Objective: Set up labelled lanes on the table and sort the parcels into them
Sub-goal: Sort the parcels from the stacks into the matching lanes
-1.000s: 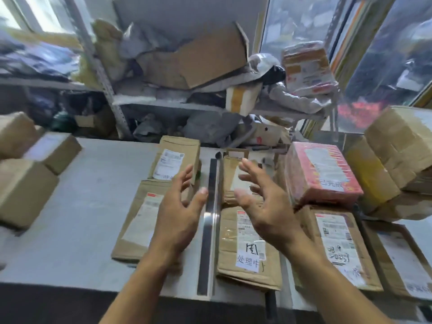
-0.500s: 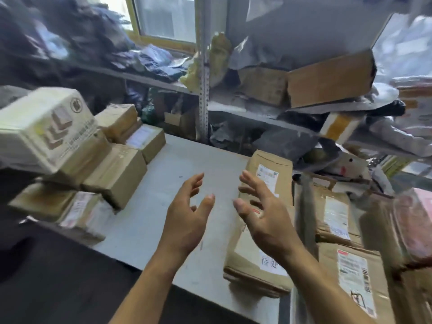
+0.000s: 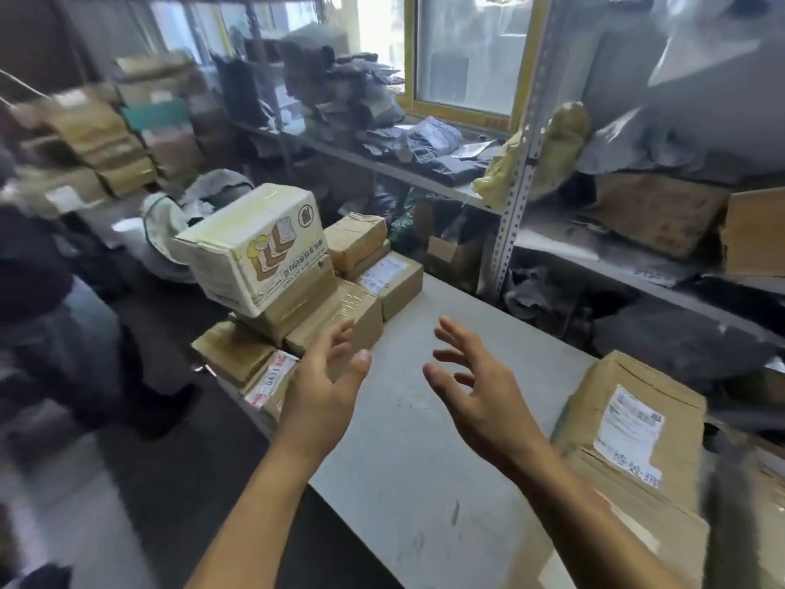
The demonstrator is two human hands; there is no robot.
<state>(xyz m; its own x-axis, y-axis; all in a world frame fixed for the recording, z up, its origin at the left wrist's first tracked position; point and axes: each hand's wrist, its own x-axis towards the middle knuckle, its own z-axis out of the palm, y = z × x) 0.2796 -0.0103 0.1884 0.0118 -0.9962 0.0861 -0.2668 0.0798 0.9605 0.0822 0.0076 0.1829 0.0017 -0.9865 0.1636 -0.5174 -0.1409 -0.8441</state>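
A pile of brown taped parcels [image 3: 340, 316] sits at the left end of the grey table [image 3: 424, 482], topped by a tilted cream box [image 3: 255, 248] with printed drawings. Flat brown parcels with white labels [image 3: 633, 423] lie at the right edge of the view. My left hand [image 3: 323, 393] hovers open just in front of the pile, fingers toward it, touching nothing. My right hand [image 3: 471, 388] is open over the bare table middle, fingers spread, holding nothing.
Metal shelving [image 3: 516, 197] behind the table holds grey bags and cardboard boxes. More stacked boxes [image 3: 106, 133] stand at the far left. A person in dark clothes [image 3: 46, 299] stands on the floor left of the table.
My view has swung left, from the labelled lanes and the dark divider strip to the parcel pile. Both open hands moved left with it, still empty.
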